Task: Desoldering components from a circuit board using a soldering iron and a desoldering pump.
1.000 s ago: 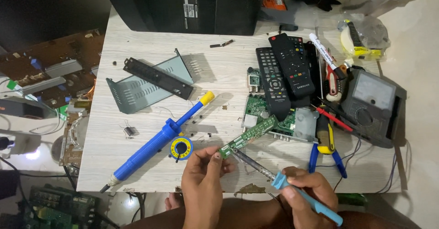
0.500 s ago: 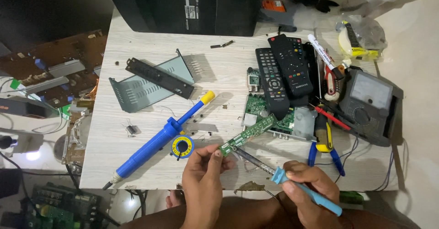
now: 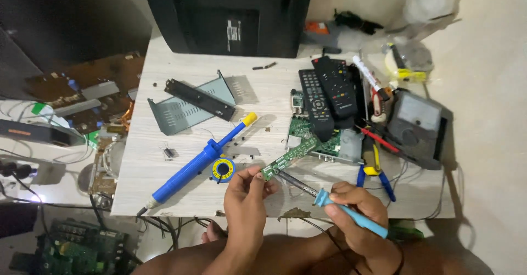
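My left hand (image 3: 245,195) pinches the near end of a narrow green circuit board strip (image 3: 289,156), which slants up and right over the white table (image 3: 181,181). My right hand (image 3: 357,209) grips a soldering iron (image 3: 335,206) by its light blue handle. Its dark metal tip points up-left and meets the strip near my left fingers. A small yellow and blue solder spool (image 3: 223,169) lies just left of my left hand. Beside it rests a blue desoldering pump (image 3: 200,160) with a yellow cap.
A larger green circuit board (image 3: 324,138) lies behind the strip, with two black remotes (image 3: 329,94) on it. Blue-handled pliers (image 3: 373,168) and a grey multimeter (image 3: 414,124) sit right. A grey metal bracket (image 3: 192,102) lies left; a black TV (image 3: 230,14) stands behind.
The view has shifted slightly. Both hands keep their grips, and the iron's tip stays at the strip.
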